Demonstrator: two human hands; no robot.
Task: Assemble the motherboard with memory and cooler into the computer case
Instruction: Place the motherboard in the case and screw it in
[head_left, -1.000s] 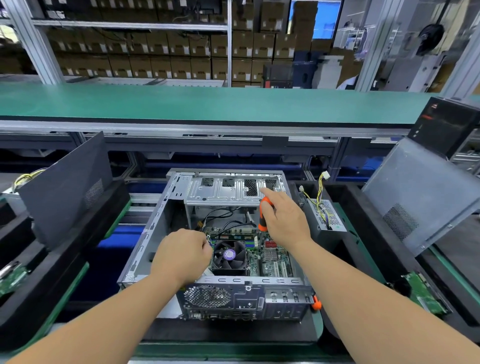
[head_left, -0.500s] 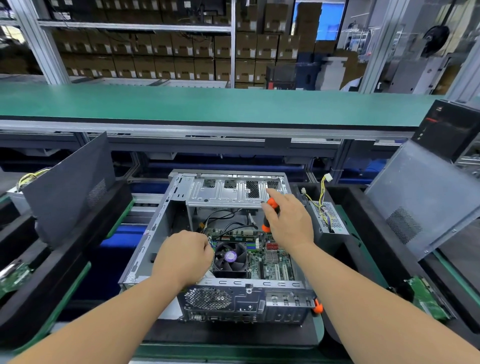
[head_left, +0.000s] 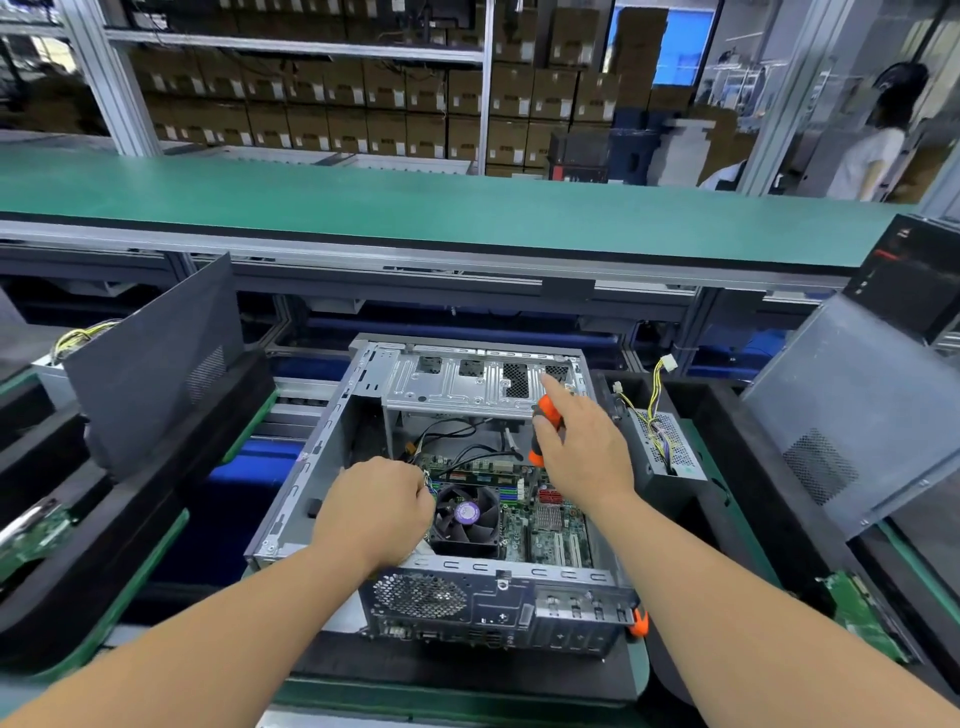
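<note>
At the far left of the frame a dark grey side panel (head_left: 156, 364) with a perforated vent patch leans tilted on black foam. Just right of it, low in the middle, the open computer case (head_left: 332, 441) of bare stamped metal lies on its side, its punched rear plate nearest the camera. The left forearm reaches up from the lower left; the left hand (head_left: 374, 512) is curled knuckles-up inside the case, touching the left edge of the cooler, and what its fingers hold cannot be told. The cooler (head_left: 466, 517) is a black square fan with a round purple hub label, too small to read, sitting on the green motherboard (head_left: 553, 525). Memory sticks (head_left: 483, 467) lie across the board above the fan. The right forearm comes from the lower right; the right hand (head_left: 582, 452) grips an orange-and-black screwdriver (head_left: 544, 428) upright, index finger stretched toward the drive cage. Beside the case's right wall stands a power supply (head_left: 667, 447) with a mesh face and yellow-black wires. A second grey panel (head_left: 857, 415) leans at the right edge.
</note>
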